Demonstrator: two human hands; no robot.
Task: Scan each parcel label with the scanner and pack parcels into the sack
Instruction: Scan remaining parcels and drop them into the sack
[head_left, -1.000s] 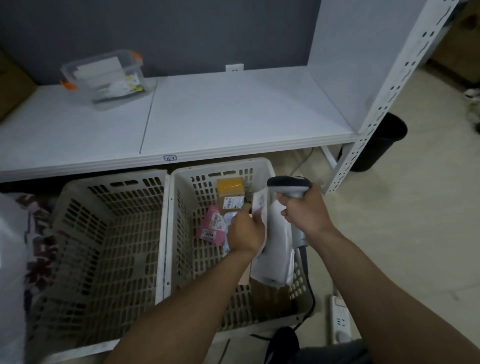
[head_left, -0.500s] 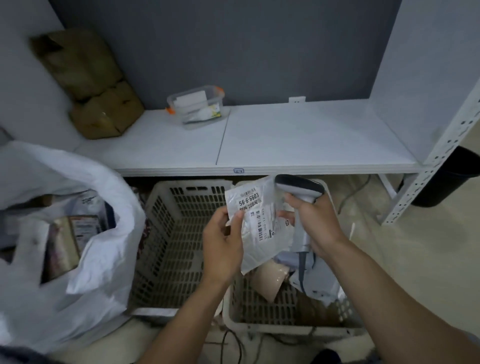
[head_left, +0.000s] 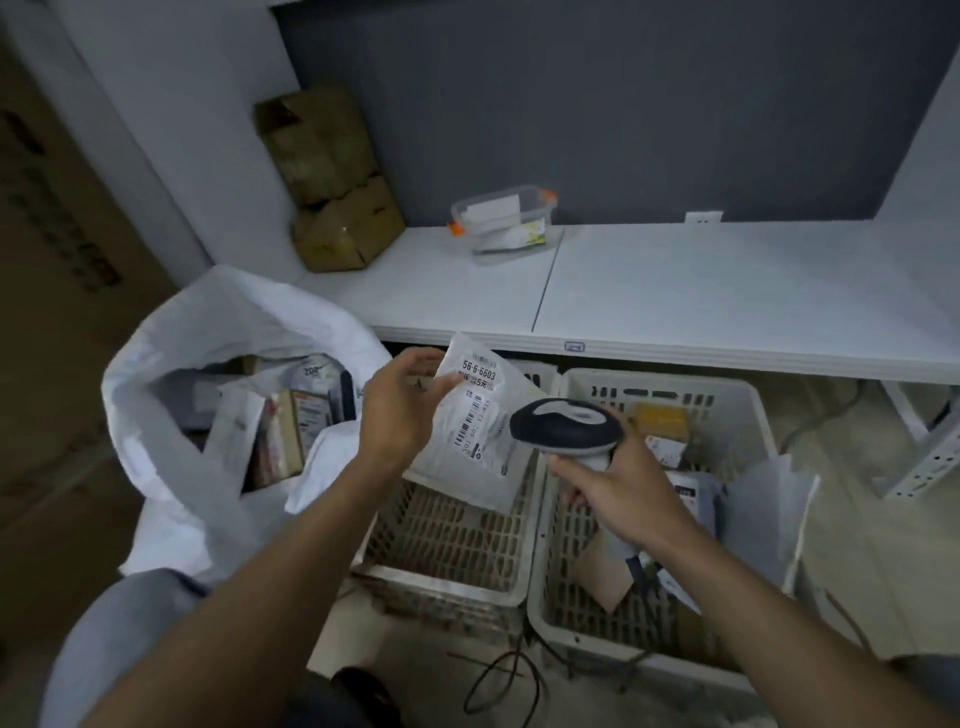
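My left hand (head_left: 402, 410) pinches the top left edge of a white parcel bag (head_left: 475, 431) with its barcode label facing up, held above the left basket. My right hand (head_left: 618, 488) grips the handle of a black and white scanner (head_left: 566, 428), whose head lies just right of the label and over the parcel's right edge. The white sack (head_left: 208, 374) stands open at the left with several parcels inside. The right basket (head_left: 748, 410) holds more parcels, among them a yellow box (head_left: 662, 421).
The left basket (head_left: 457, 535) shows a bare slatted floor. A white shelf (head_left: 675, 291) runs behind, carrying a clear lidded tub (head_left: 501, 218) and brown cartons (head_left: 332, 182). A black cable (head_left: 498, 680) trails on the floor in front.
The view has swung left, bringing the sack fully into sight. The parcel and my left hand have moved left toward the sack; the scanner still sits beside the label.
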